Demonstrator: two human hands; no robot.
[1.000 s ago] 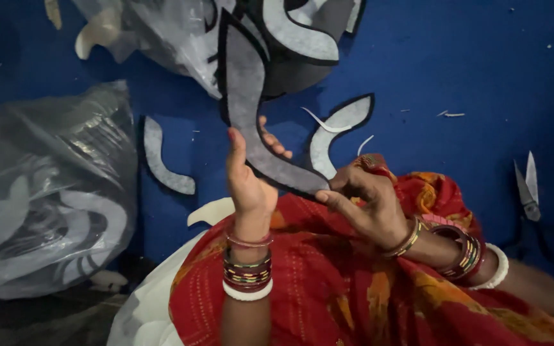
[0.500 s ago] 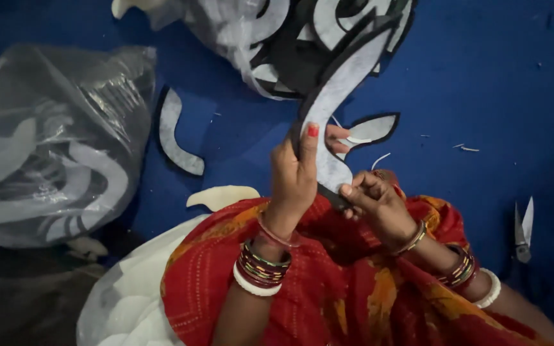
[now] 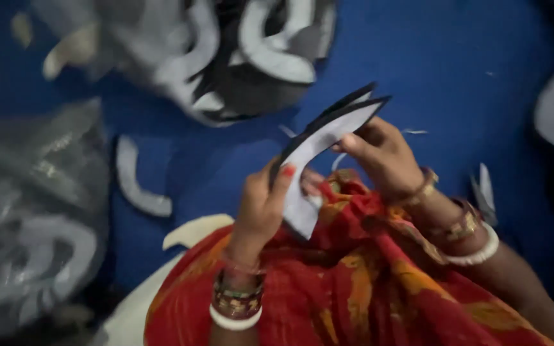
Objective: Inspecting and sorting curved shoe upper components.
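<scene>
Fingers, left hand (image 3: 261, 208): thumb and fingers pinch the lower half of the curved grey cut-out (image 3: 318, 144), thumb nail turned toward the camera.
Fingers, right hand (image 3: 383, 154): closed on the same cut-out near its upper half, fingertips on its right edge.
Held piece: long, crescent-shaped flat piece, pale grey face with a dark edge; a second dark layer shows behind the tip.
Location of piece: held clear of the blue surface (image 3: 456, 57), above the lap in red and orange cloth (image 3: 354, 288).
Long axis: runs from lower left, at the left hand, up to the pointed tip at upper right.
Nearer hand: both hands touch it; the left sits at the broad lower end, the right nearer the tip.
Hand pose: left forearm rises from below, wrist with bangles (image 3: 235, 304) upright; right forearm enters from the lower right, wrist bent inward.
Surroundings: a pile of similar cut-outs (image 3: 245, 57) lies beyond; one loose curved piece (image 3: 136, 186) lies to the left; a clear plastic bag (image 3: 27, 237) sits at far left.
</scene>
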